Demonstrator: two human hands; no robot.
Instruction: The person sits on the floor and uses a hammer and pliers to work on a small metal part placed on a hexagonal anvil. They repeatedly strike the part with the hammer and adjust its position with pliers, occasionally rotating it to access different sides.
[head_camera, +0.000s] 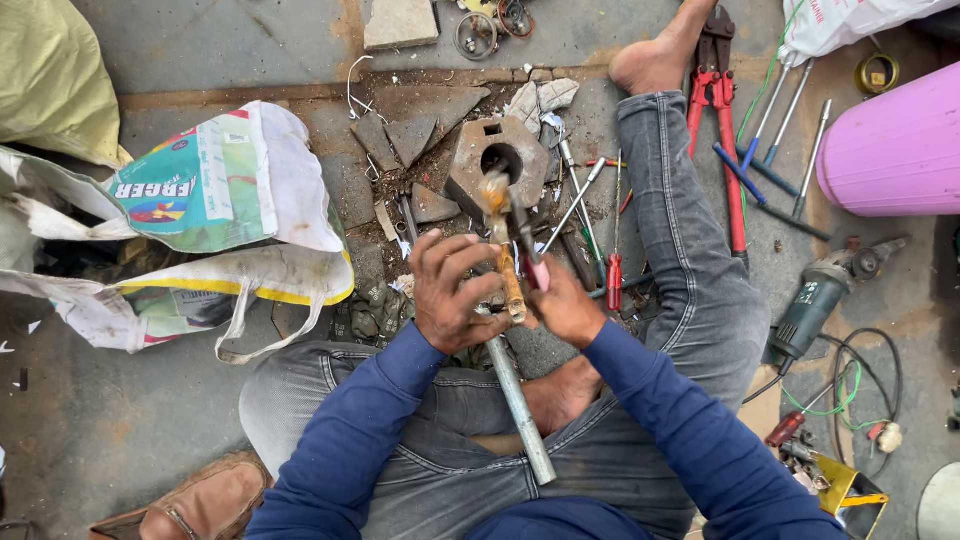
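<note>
I sit on the floor in blue sleeves and grey jeans. My left hand (450, 290) grips a grey metal pipe (522, 410) that slants down over my lap, its upper end fitted with a rusty brass-coloured piece (511, 285). My right hand (565, 305) holds a small tool with a pink-red handle (538, 272) against that fitting. Just beyond the hands lies a heavy grey metal block (500, 155) with a round hole. The tool's tip is blurred.
Red bolt cutters (722, 120), screwdrivers (612, 270) and wrenches lie by my right leg. An angle grinder (815, 305) with cable sits right, a pink drum (895, 150) beyond. A printed sack (215, 215) lies left, broken stone pieces (410, 135) ahead, a brown shoe (200, 505) bottom left.
</note>
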